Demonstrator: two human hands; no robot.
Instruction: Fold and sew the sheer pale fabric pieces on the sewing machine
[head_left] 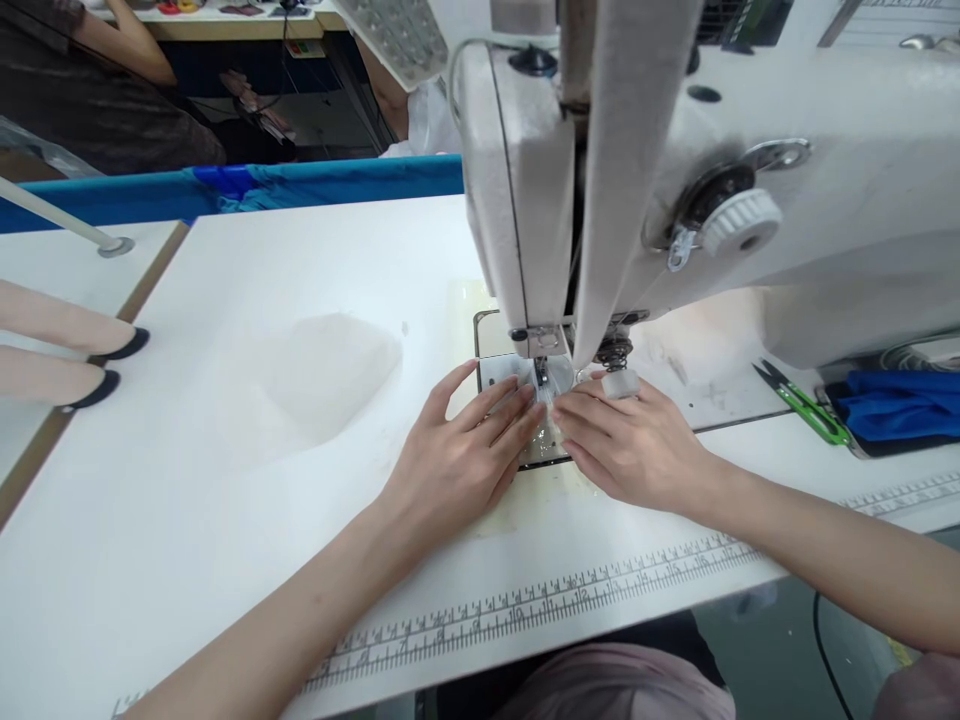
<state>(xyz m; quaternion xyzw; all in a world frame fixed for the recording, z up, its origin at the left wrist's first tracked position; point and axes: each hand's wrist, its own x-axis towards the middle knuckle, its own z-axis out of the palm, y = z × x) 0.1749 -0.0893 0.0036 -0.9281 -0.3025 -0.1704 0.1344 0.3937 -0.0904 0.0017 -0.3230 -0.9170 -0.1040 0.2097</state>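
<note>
Left hand (450,455): flat and unclenched, fingertips pressing the sheer fabric piece (552,408).
Right hand (630,445): also flat, fingers stretched onto the same piece; white thimble (621,383) on one finger.
Fabric piece: on the needle plate at the presser foot (540,372), between both hands.
Recess at right: blue cloth (892,405) inside; green thread snips (806,405) just beside it.
Writing: measuring tape (525,605) along the table (225,500) edge, numerals blurred.

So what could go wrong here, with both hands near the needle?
Fingertips of the left hand and the right hand lie close to the presser foot; a slip might bring one under it. The pale fabric piece they press is small, so it may shift or pucker.
</note>
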